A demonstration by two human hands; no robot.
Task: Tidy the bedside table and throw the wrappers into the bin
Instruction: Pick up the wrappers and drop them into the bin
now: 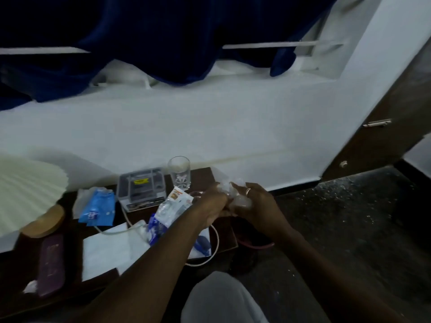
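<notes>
Both hands meet over the right end of the dark bedside table [224, 227]. My left hand [212, 206] and my right hand [254, 206] are closed together on a crumpled clear plastic wrapper [235, 194]. A second clear wrapper with orange print [173, 205] lies just left of my left wrist, with a blue-and-white wrapper [155, 229] beneath it. Farther left on the table lies a blue packet [98, 209]. No bin is in view.
On the table stand a drinking glass [179, 172] and a grey boxed item [141, 188]; white paper sheets [109, 249], a white cable [210, 255], a purple case [50, 264] and a tan oval object [43, 221] lie there too. Pleated lampshade [25, 190] at left. Dark speckled floor [349, 217] at right.
</notes>
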